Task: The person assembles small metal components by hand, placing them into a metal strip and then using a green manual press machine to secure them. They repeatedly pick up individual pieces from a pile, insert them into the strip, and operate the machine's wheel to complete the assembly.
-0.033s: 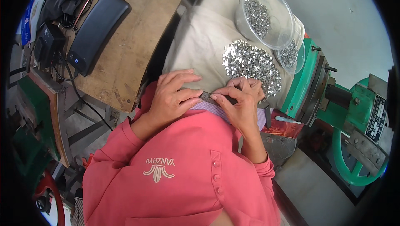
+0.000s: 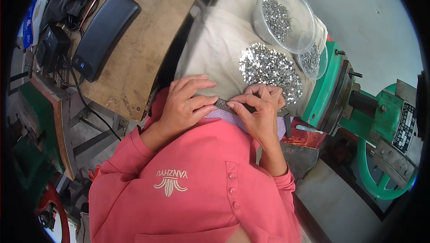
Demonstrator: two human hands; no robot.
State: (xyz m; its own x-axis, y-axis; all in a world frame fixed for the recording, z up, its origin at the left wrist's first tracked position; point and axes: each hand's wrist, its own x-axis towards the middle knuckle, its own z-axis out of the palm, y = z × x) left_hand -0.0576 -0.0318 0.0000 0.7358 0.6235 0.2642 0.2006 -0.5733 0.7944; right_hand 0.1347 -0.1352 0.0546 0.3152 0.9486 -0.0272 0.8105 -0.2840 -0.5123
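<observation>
Pale cloth (image 2: 212, 41) beyond the left grip (image 2: 181, 103) and right grip (image 2: 262, 109), both pinching a dark strip (image 2: 222, 104), bears metal pieces (image 2: 271, 69) a nudge from the latter could scatter.

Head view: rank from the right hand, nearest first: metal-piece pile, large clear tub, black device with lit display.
1. Metal-piece pile: on the pale cloth, just beyond the right hand.
2. Large clear tub: beyond the pile.
3. Black device: far left, on the wooden table.

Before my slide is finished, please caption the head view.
Left hand and right hand hold a dark narrow strip near silver metal pieces.
</observation>
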